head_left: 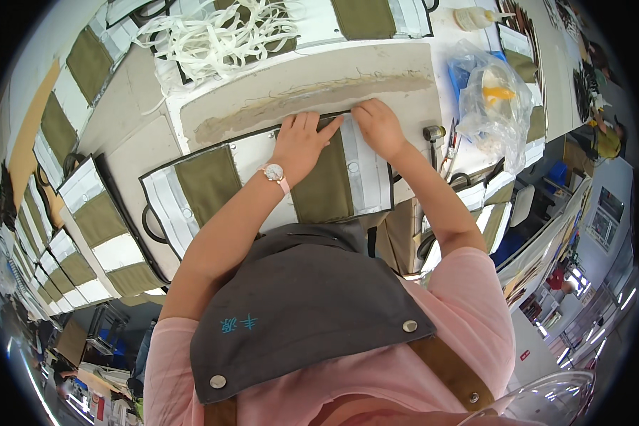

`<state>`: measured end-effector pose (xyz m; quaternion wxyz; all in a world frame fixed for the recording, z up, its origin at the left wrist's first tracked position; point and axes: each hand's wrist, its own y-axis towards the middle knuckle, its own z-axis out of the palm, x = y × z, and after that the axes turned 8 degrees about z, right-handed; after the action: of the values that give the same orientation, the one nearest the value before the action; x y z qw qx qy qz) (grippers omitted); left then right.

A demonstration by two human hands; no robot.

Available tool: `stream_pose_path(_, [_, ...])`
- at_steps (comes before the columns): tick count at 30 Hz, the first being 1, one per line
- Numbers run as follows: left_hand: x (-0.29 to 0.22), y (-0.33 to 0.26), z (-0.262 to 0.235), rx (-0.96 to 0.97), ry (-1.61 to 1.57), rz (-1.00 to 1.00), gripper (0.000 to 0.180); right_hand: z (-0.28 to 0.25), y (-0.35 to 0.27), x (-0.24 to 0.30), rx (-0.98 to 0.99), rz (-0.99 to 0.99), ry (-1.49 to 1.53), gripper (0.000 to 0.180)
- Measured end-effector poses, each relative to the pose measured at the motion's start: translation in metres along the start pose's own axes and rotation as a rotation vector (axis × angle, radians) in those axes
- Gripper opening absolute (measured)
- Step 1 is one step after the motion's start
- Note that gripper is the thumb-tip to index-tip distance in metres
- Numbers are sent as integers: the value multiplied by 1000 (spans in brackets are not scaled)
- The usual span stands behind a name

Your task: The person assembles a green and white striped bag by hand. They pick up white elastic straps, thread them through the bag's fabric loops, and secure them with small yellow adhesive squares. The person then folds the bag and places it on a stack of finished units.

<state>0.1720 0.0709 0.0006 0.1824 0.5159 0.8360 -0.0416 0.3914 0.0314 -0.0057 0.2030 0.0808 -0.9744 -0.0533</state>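
A fabric bag panel (206, 181) in white and olive green, with black edging and a clear strip at each end, lies across the table before me. My left hand (299, 145) rests on its far part, fingers lying flat near the black border and thumb stretched to the right along it. My right hand (381, 131) is at the same border, farther right, its fingers bent and closed on the edge; the fingertips are partly hidden. A black loop handle (149, 224) sticks out at the panel's left end.
A heap of white strips (220, 35) lies at the far left. A glue bottle (476, 18), a clear plastic bag (500, 106) with something yellow inside and a small metal-headed tool (434, 135) are on the right. Similar panels (106, 241) are stacked left.
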Motion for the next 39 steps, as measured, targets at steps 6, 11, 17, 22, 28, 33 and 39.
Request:
stream_pose_path(6, [-10, 13, -2, 72, 15, -85, 59, -3, 12, -1, 59, 57, 80, 12])
stream_pose_path(11, [-10, 18, -1, 140, 52, -80, 60, -3, 25, -4, 224, 135, 80, 10])
stream_pose_path(17, [-11, 19, 1, 140, 86, -77, 60, -3, 15, 0, 121, -24, -70, 16])
stream_pose_path(22, [-7, 14, 3, 73, 65, -34, 59, -3, 4, -7, 64, -182, -86, 21])
stream_pose_path(28, [3, 9, 2, 35, 33, -4, 53, -9, -1, -3, 59, -198, -95, 21])
stream_pose_path(33, [-12, 17, 3, 126, 61, -21, 58, -3, -13, -2, -73, 190, 84, 19])
stream_pose_path(39, [-20, 18, 10, 63, 20, 12, 62, -7, -9, -10, -64, 204, 136, 13])
